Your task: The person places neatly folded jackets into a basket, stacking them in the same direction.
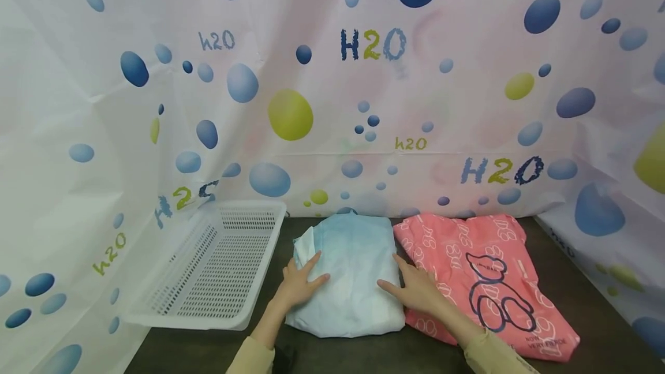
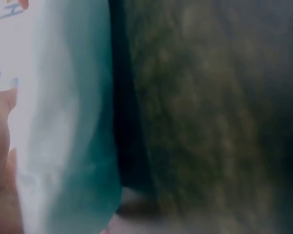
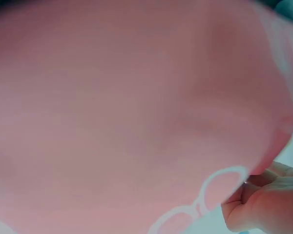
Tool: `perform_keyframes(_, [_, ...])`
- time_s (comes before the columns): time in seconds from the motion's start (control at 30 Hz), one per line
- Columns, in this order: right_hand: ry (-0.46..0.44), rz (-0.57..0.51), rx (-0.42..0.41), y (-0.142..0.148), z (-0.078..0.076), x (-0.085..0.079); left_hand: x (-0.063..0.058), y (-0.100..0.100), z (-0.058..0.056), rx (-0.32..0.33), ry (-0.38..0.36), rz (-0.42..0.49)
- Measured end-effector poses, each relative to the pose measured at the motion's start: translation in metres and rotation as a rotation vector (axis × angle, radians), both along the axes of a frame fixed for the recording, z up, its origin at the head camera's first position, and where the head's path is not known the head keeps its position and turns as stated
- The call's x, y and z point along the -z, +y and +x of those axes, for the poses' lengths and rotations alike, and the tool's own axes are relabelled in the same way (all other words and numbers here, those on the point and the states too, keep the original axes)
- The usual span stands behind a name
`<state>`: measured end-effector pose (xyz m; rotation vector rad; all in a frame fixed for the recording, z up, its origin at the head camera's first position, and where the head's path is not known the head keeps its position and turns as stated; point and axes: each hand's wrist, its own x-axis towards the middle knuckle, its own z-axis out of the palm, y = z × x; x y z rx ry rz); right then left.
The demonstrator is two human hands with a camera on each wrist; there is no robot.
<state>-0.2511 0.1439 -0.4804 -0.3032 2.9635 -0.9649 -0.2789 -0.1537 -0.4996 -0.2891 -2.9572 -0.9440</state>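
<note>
Beige-sleeved left hand [image 1: 298, 284] and right hand [image 1: 419, 290], fingers spread, flank the folded light-blue garment [image 1: 353, 281]: probably light, limp; best held underneath.

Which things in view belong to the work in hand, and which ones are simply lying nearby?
In use:
blue cloth, with left hand and right hand at its sides

Apparently just lying by:
pink cloth, to its right
basket, to its left

A folded pale-blue cloth [image 1: 353, 281] lies on the table [image 1: 322, 356].
</note>
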Motion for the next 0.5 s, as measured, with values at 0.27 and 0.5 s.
perform_keyframes(0.27, [-0.050,0.078,0.010,-0.011,-0.026,0.004,0.005,-0.004,-0.019,-0.019,-0.113,0.089])
perform_keyframes(0.5, [-0.184,-0.113,0.027,-0.018,-0.038,0.007,0.003,-0.011,-0.027,0.117,-0.200,0.291])
